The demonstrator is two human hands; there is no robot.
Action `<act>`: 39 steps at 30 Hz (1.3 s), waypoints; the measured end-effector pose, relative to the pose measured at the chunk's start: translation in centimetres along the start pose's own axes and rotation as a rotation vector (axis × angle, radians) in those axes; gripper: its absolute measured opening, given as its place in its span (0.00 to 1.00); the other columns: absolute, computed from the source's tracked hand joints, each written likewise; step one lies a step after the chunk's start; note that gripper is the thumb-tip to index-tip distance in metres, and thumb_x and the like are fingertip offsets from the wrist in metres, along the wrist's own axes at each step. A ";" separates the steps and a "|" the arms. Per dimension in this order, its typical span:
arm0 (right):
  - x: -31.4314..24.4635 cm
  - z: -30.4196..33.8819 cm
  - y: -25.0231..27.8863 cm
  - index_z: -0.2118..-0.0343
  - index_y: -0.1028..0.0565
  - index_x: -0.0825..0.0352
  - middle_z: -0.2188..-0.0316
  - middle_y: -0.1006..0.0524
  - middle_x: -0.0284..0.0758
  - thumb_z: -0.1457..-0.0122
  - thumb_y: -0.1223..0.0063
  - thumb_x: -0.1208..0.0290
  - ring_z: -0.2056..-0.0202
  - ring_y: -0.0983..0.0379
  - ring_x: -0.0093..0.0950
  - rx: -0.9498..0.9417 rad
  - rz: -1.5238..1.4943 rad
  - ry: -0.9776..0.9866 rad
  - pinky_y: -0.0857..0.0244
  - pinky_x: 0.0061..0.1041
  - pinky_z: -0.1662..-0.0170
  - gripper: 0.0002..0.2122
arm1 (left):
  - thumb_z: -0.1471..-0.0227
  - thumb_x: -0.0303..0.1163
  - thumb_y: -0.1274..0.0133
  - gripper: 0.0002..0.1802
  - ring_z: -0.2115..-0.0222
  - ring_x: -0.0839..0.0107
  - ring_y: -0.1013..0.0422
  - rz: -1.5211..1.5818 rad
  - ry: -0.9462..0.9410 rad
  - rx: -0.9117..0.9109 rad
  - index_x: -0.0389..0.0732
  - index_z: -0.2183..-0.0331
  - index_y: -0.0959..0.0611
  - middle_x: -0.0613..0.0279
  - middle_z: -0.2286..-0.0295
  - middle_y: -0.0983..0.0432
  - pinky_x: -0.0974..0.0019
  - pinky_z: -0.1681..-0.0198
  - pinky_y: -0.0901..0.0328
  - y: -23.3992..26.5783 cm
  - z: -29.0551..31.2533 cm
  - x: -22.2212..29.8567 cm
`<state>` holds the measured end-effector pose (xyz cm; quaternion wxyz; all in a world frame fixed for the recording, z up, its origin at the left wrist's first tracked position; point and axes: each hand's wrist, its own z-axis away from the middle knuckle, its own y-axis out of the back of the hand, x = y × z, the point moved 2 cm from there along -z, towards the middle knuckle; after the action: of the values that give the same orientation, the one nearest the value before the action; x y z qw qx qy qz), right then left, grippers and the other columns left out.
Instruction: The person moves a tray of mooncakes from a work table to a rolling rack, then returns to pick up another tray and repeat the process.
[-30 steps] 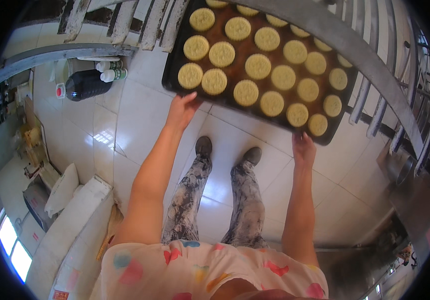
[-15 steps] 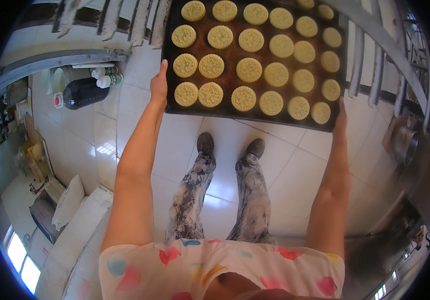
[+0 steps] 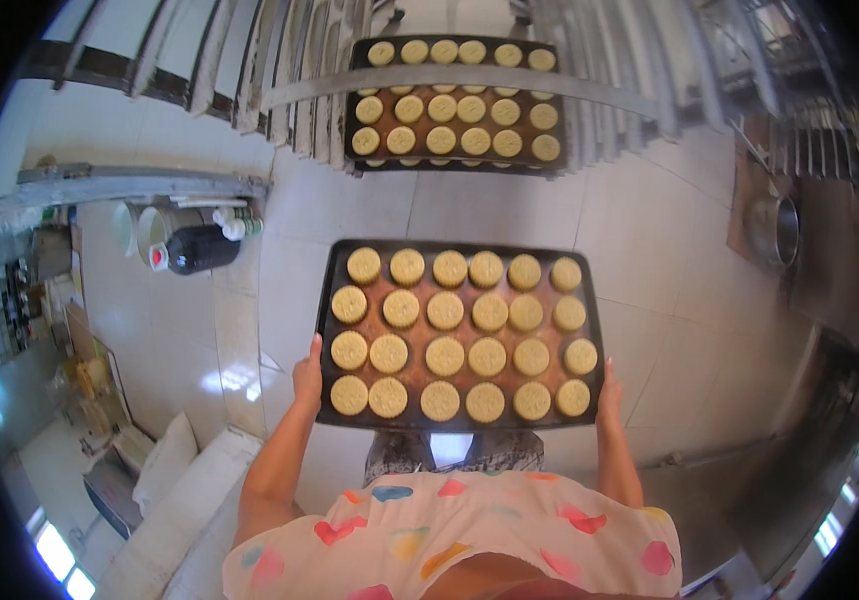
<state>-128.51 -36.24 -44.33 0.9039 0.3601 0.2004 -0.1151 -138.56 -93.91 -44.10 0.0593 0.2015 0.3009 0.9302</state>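
Pale tiled floor spreads beneath everything, with a slatted metal rack along the far side. On the left, a dark jug with a red cap lies beside two white bottles; nearer, on that same side, a white sack leans against other goods. Next comes the left hand, its fingers clamped on the left edge of a dark tray close to the near corner, the thumb along the side; fingers under the rim are hidden. Held out level above the floor, the tray sits between rack and person, bearing round yellow pastries with stamped tops in four rows of six. Beyond it, at the far middle, a second tray of similar rounds rests in the rack, crossed by a metal bar. Further right, the right hand has its fingers clamped on the opposite edge, also near the corner. Far right stands a shiny metal bowl, tilted on its side.
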 end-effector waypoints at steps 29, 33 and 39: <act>30.7 45.6 27.4 0.66 0.23 0.68 0.67 0.24 0.49 0.53 0.61 0.36 0.59 0.30 0.44 0.568 -0.482 -0.108 0.40 0.33 0.54 0.34 | 0.47 0.58 0.63 0.39 0.50 0.61 0.40 0.373 -0.627 -1.015 0.33 0.47 0.38 0.55 0.48 0.40 0.62 0.46 0.46 10.8 30.4 -6.9; 28.2 56.0 24.0 0.62 0.24 0.69 0.64 0.25 0.49 0.53 0.60 0.35 0.56 0.30 0.42 0.789 -0.505 -0.267 0.41 0.32 0.52 0.35 | 0.45 0.56 0.65 0.37 0.49 0.61 0.41 0.273 -0.519 -1.217 0.33 0.47 0.39 0.55 0.48 0.41 0.63 0.45 0.47 12.2 26.4 -1.0; 30.0 61.8 13.6 0.63 0.25 0.73 0.64 0.25 0.48 0.54 0.56 0.36 0.56 0.30 0.40 1.096 -0.620 -0.347 0.41 0.31 0.51 0.36 | 0.44 0.53 0.63 0.34 0.51 0.63 0.39 0.179 -0.695 -1.389 0.33 0.48 0.36 0.56 0.50 0.38 0.63 0.47 0.45 9.8 24.0 5.1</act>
<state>-79.66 -71.50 -8.65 0.5333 0.6706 0.0581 -0.5124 -133.19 -87.79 -18.95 0.1874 0.4213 -0.4035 0.7903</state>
